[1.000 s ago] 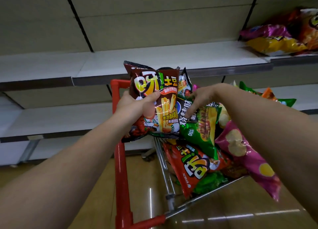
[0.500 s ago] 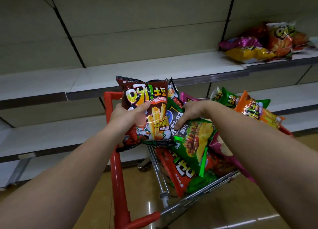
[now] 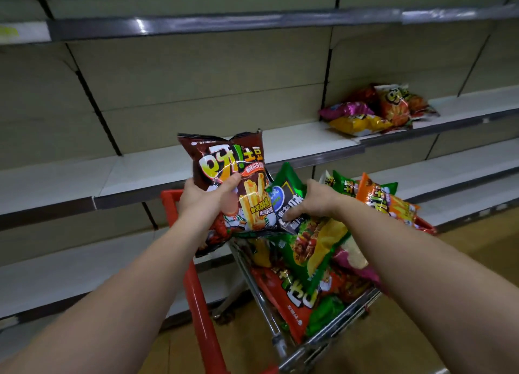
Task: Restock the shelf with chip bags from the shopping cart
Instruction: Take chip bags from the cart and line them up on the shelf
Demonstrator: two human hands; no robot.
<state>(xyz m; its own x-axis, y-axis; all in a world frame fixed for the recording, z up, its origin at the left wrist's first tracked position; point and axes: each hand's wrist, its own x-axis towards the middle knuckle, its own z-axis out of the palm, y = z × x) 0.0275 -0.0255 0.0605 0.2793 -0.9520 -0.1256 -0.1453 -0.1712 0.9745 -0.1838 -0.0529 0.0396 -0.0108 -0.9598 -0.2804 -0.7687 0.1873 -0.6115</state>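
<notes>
My left hand [image 3: 209, 202] grips a dark brown chip bag [image 3: 233, 171] and holds it upright above the left end of the red shopping cart [image 3: 196, 297]. My right hand [image 3: 310, 202] grips a green chip bag [image 3: 314, 241] at its top, lifted over the pile in the cart. Several more bags lie in the cart, among them a red bag [image 3: 292, 295], an orange bag [image 3: 384, 202] and a pink bag [image 3: 354, 264]. The white shelf [image 3: 157, 165] runs behind the cart at hand height.
A small pile of chip bags [image 3: 376, 112] lies on the same shelf level to the right. Bare shelf boards run above [image 3: 224, 22] and below [image 3: 70, 272]. The floor is glossy tan.
The view has tilted up, showing a higher shelf. Both hands have risen slightly with their bags, and the green bag has lifted further out of the cart.
</notes>
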